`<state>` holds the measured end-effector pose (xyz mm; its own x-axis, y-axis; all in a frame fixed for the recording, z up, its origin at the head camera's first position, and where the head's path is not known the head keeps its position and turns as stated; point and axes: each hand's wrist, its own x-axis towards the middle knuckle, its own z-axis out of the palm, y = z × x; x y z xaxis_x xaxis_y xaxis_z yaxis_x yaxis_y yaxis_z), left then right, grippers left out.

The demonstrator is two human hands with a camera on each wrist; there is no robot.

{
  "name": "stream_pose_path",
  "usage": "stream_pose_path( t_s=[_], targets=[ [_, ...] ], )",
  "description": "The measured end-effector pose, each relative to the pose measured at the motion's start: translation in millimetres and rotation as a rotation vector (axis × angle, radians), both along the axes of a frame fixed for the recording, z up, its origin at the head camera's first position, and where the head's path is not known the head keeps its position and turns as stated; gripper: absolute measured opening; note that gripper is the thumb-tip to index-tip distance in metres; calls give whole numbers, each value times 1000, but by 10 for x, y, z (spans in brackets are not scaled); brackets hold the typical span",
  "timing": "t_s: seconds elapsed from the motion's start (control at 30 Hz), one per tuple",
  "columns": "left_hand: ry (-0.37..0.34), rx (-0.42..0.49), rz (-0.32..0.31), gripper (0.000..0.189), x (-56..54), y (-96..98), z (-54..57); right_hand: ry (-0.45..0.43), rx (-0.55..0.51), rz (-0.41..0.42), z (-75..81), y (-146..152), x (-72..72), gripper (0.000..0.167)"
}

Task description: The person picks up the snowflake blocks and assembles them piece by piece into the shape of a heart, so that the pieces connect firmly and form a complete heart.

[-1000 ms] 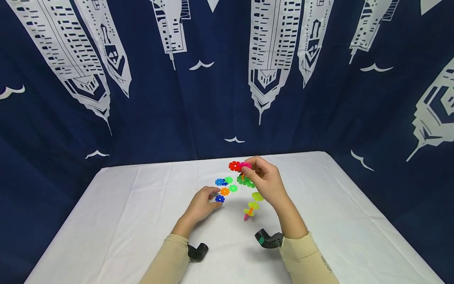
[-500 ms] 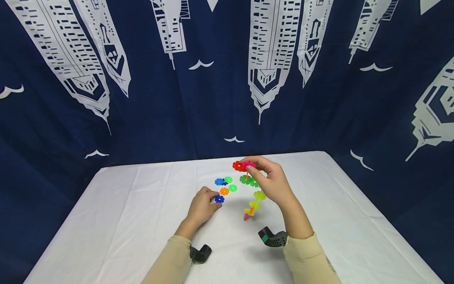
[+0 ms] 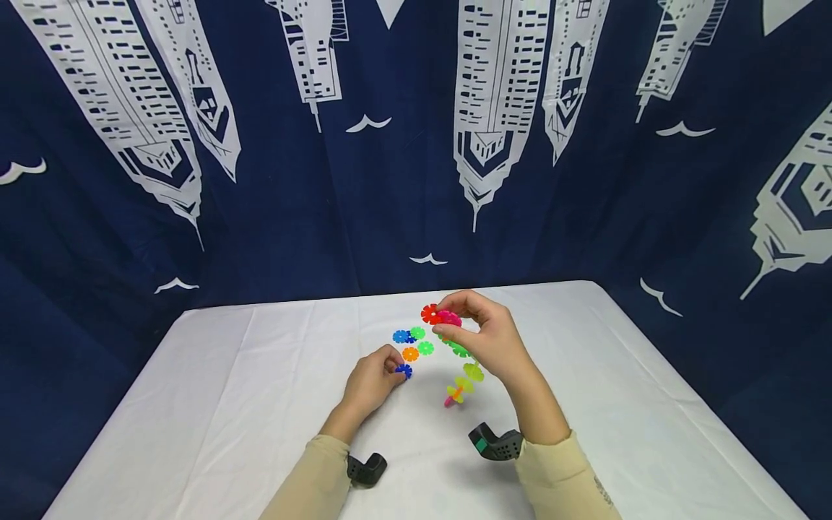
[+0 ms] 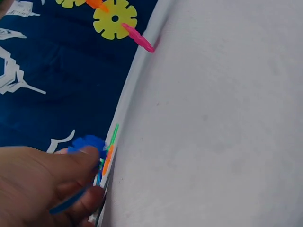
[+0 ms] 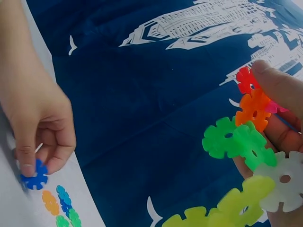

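Note:
My left hand [image 3: 373, 379] pinches a dark blue notched plastic disc [image 3: 404, 371] between thumb and fingers. The same blue disc [image 5: 39, 179] shows under the thumb in the right wrist view. Raised over the table, my right hand [image 3: 484, 336] grips the top of a chain of linked snowflake discs by its pink disc [image 3: 450, 318]. A red disc [image 3: 430, 313] sticks out at the left of that grip. Orange [image 5: 254, 111], green [image 5: 221, 137], whitish [image 5: 284, 179] and yellow discs [image 3: 474, 372] follow down the chain, which ends in a pink disc [image 3: 448, 401] at the bottom.
Beyond the left hand lie several loose discs: an orange disc [image 3: 410, 354], a green disc [image 3: 425, 348], and a light blue disc [image 3: 400, 336] beside another green disc [image 3: 417, 332]. White cloth covers the table [image 3: 195, 404]. A navy curtain [image 3: 390, 188] hangs behind.
The left fingers have closed on the dark blue disc and shifted it slightly toward the body. My right hand went a little right, then back left and lower, tilting the chain.

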<state>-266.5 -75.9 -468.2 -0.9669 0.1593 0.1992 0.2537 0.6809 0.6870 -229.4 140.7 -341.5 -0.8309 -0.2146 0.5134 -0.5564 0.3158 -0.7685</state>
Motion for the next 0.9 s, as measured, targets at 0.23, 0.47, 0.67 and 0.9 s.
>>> stream_pose_path(
  t_s=[0.23,0.47,0.67,0.9],
  targets=[
    [-9,239,-49,9,34,-4,234,13,38,5,11,8,32,35],
    [38,471,-119,7,176,-71,659,38,115,9,53,23,65,37],
    [154,517,-150,13,315,-101,921,43,133,24,60,2,72,39],
    [287,415,-153,24,437,-93,1070,62,159,40,46,2,73,36]
  ],
)
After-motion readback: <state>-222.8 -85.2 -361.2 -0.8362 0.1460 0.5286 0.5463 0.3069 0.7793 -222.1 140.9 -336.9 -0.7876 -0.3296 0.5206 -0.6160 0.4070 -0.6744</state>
